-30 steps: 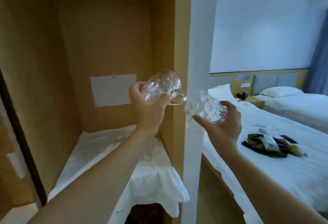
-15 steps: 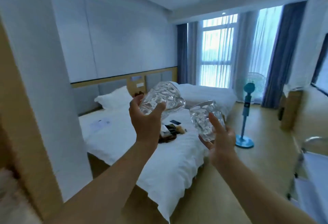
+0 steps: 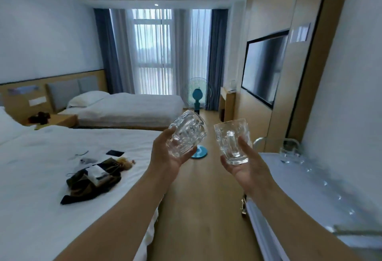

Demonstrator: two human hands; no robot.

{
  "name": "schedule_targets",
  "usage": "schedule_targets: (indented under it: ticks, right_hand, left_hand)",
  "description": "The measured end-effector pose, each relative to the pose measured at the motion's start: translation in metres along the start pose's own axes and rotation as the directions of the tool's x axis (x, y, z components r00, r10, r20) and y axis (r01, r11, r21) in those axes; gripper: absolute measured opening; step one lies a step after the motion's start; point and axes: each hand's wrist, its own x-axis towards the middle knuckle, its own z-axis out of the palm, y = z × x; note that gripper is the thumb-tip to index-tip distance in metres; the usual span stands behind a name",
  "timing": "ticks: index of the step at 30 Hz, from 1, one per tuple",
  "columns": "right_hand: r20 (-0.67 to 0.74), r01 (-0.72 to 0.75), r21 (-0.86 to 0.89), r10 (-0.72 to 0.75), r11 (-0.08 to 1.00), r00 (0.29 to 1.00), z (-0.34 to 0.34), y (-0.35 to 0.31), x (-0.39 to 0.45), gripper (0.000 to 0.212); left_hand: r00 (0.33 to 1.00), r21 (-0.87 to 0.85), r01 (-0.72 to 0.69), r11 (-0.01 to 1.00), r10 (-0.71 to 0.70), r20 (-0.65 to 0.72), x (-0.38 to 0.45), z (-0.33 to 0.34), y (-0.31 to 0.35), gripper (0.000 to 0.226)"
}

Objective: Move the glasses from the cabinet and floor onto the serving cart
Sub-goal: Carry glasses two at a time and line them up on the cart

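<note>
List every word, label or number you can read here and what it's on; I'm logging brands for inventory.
None can be read.
Wall plate beside the TV: blank or too blurred.
Headboard panel: too small.
Packet on the bed: blurred.
Glasses in the left hand and right hand: no markings visible.

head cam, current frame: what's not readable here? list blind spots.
- Serving cart: head view, right and bottom edges cut it off; the right forearm covers part; shelves below unseen.
- Glasses on the cart: motion-blurred; count unclear.
- Left hand fingers: behind its glass, contact unseen.
- Right hand holds a glass; palm contact hidden by the base.
- Cabinet and floor glasses: out of frame.
- Items on the bed: too small to identify.
</note>
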Motion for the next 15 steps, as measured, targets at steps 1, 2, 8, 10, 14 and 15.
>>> schedule_targets:
  ticks: [1, 2, 8, 10, 14, 15]
  right_hand:
    - [-0.034, 0.003, -0.004, -0.003, 1.0, 0.999, -0.006, 0.001, 0.012, 0.065]
    - [-0.064, 0.005, -0.01, -0.005, 1.0, 0.998, -0.014, 0.002, 0.022, 0.08]
    - [-0.223, 0.02, -0.033, -0.027, 0.999, 0.975, -0.067, -0.002, 0.063, 0.061]
    - [-0.239, 0.019, -0.059, -0.033, 0.998, 0.97, -0.08, -0.004, 0.075, 0.051]
    - [-0.254, 0.07, -0.076, -0.087, 0.995, 0.963, -0.11, -0.014, 0.111, 0.033]
    - [-0.253, 0.078, -0.069, -0.093, 0.995, 0.963, -0.119, -0.017, 0.122, 0.04]
  left_hand:
    - [0.998, -0.018, 0.052, 0.998, -0.051, 0.033, 0.013, 0.0, -0.006, 0.052]
    - [0.993, -0.029, 0.099, 0.995, -0.097, 0.062, 0.027, -0.001, -0.012, 0.044]
    - [0.937, -0.081, 0.345, 0.935, -0.337, 0.095, 0.102, -0.003, -0.067, 0.046]
    - [0.914, -0.094, 0.399, 0.912, -0.388, 0.119, 0.125, -0.003, -0.085, 0.046]
    - [0.901, -0.097, 0.418, 0.903, -0.399, 0.167, 0.17, 0.008, -0.116, 0.043]
    - [0.898, -0.086, 0.426, 0.9, -0.41, 0.162, 0.184, 0.011, -0.125, 0.044]
